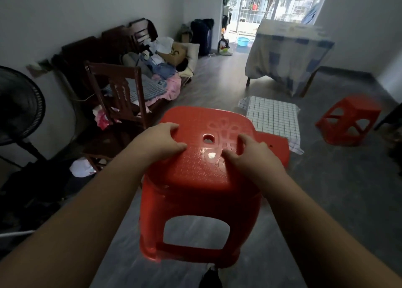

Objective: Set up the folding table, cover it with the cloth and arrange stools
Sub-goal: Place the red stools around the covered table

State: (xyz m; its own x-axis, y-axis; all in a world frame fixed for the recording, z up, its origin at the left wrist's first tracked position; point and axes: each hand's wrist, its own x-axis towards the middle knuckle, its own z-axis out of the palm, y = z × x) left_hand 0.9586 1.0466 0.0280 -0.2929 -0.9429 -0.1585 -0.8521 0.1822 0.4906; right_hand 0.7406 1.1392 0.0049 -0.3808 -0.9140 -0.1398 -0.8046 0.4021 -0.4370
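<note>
The red stool (pixel 195 179) is held upright in front of the person, clear of the floor (pixel 326 200), its seat tilted toward the camera. Both hands form the grip on the seat: the left hand (pixel 162 141) curls over the left edge, the right hand (pixel 245 155) curls over the right edge, each equally near. It appears to be 2 stools nested; this cannot be confirmed. The checked-cloth desk (pixel 274 116) lies ahead and to the right, with a second stool (pixel 274 148) beside it and a third stool (pixel 350 122) further right. The coming move likely carries forward-right.
</note>
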